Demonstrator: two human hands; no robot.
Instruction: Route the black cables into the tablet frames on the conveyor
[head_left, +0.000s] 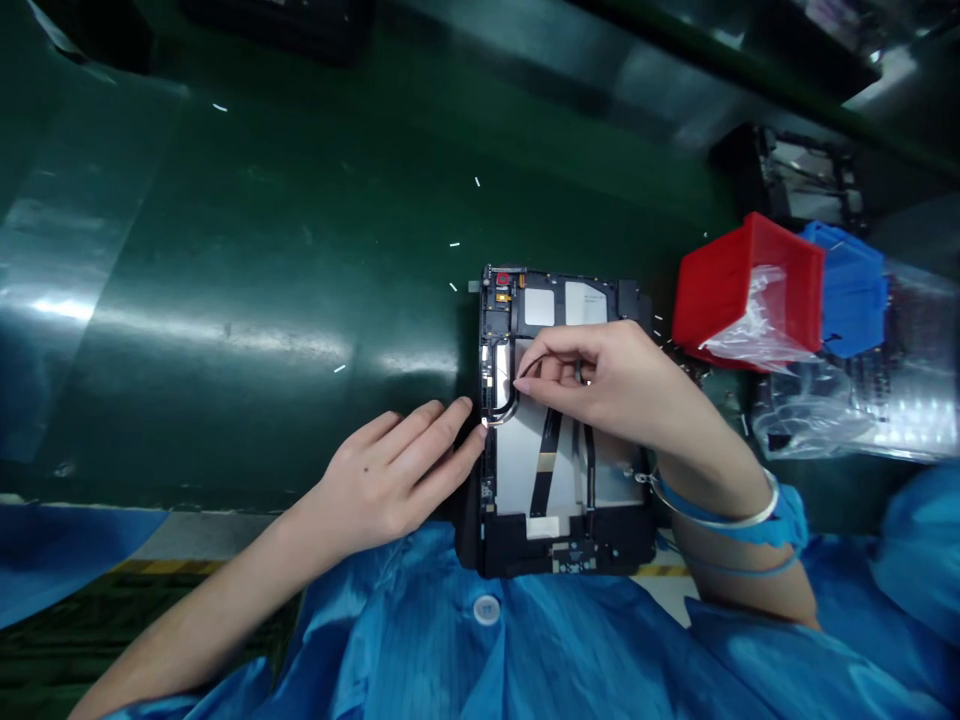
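An opened tablet chassis (pixel 559 525) lies on the green work surface in front of me, its silver inner plate, black flex cables and small boards exposed. My left hand (pixel 394 475) rests flat beside its left edge, fingers stretched out and together, fingertips touching the frame. My right hand (pixel 607 385) hovers over the upper middle of the chassis, fingers pinched on a thin black curved cable (pixel 512 400) that bends down toward the left edge. A silver bangle and a blue strap circle my right wrist.
A red bin (pixel 739 275) with a clear plastic bag in it stands to the right of the tablet, a blue bin (pixel 851 285) behind it. Clear plastic packaging (pixel 862 400) lies at far right. Dark trays sit at the back. Green conveyor surface (pixel 247 300) stretches to the left.
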